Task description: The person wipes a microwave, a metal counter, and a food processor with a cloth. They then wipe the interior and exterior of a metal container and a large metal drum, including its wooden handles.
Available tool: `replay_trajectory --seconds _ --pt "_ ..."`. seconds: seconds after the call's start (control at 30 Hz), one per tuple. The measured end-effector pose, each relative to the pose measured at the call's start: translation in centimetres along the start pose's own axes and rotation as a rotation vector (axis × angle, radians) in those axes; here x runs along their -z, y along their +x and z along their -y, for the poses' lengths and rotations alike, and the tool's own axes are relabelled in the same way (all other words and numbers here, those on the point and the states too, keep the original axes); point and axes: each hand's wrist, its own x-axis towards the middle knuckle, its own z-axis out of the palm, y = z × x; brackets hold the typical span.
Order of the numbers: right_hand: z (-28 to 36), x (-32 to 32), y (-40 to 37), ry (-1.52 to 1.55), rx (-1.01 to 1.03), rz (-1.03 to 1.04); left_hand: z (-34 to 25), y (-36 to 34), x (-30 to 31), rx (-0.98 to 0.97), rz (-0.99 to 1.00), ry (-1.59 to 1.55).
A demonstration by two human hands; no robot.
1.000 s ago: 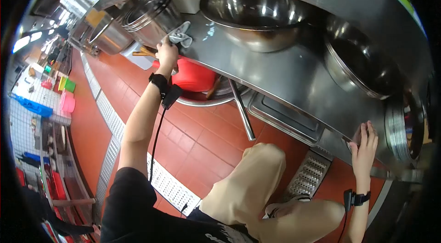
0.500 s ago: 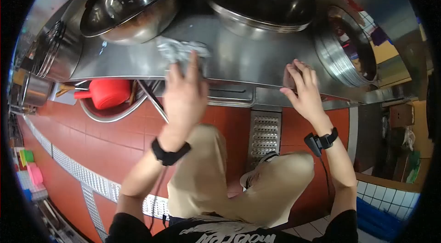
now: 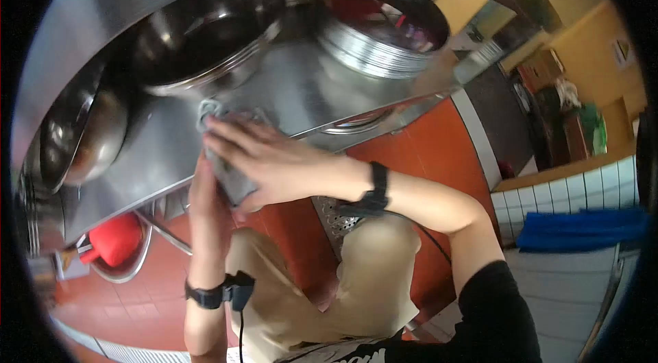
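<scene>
A crumpled grey-white cloth (image 3: 208, 113) is bunched at the front part of the steel shelf (image 3: 161, 150), beneath a stack of wide steel bowls. My right hand (image 3: 277, 161) lies across it, fingers bent over the cloth. Close against it on the left, my left hand (image 3: 208, 202) is upright and blurred, its fingertips at the cloth and partly covered by the right hand. Between the two palms shows a grey surface, seemingly more of the cloth. Both wrists wear black straps with a small device and cable.
Large stacked steel bowls (image 3: 199, 78) stand on the shelf, with stacked round pans (image 3: 373, 61) to the right and another bowl (image 3: 99, 143) left. Below is a red scoop (image 3: 116, 239) in a basin. A floor grate (image 3: 336, 219) lies below the shelf near my knees.
My view has swung to the right. My right hand has crossed from the shelf's edge to the cloth and met my left hand there. The cloth is more bunched.
</scene>
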Motion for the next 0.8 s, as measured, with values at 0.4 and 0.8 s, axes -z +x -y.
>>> replay_trajectory --seconds 0.4,0.8 --pt "-4.6 -1.0 -5.9 -0.719 0.144 -0.301 -4.7 -0.2 10.3 -0.382 0.114 1.909" --pt "-15.0 13.2 -25.6 -0.953 -0.608 -0.099 -4.4 -0.4 11.8 -0.360 -0.089 1.933"
